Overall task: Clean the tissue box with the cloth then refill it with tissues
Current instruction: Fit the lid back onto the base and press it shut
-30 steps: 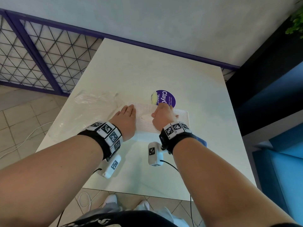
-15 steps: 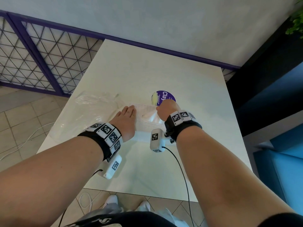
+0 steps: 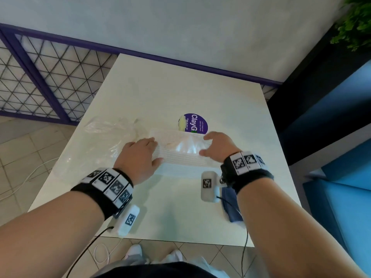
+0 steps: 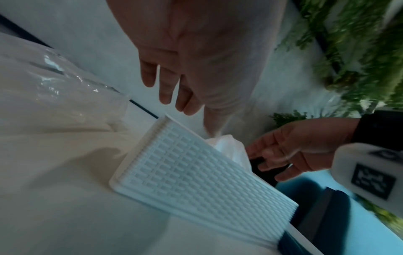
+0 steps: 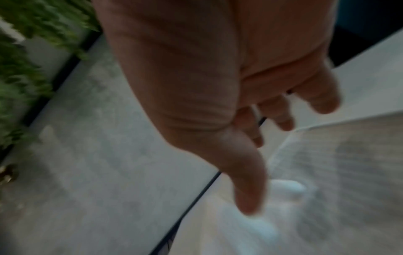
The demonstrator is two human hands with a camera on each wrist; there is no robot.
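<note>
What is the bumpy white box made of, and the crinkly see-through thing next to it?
The tissue box looks like hard white plastic, matte, moulded in a woven basket pattern with sharp, even ridges. The clear bag beside it seems to be thin plastic film: it is see-through, wrinkled and shows shiny glints. The tissue poking from the top looks like soft, thin paper.

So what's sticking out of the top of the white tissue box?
A white tissue pokes up from the tissue box top. The stack inside is hidden by the lid.
</note>
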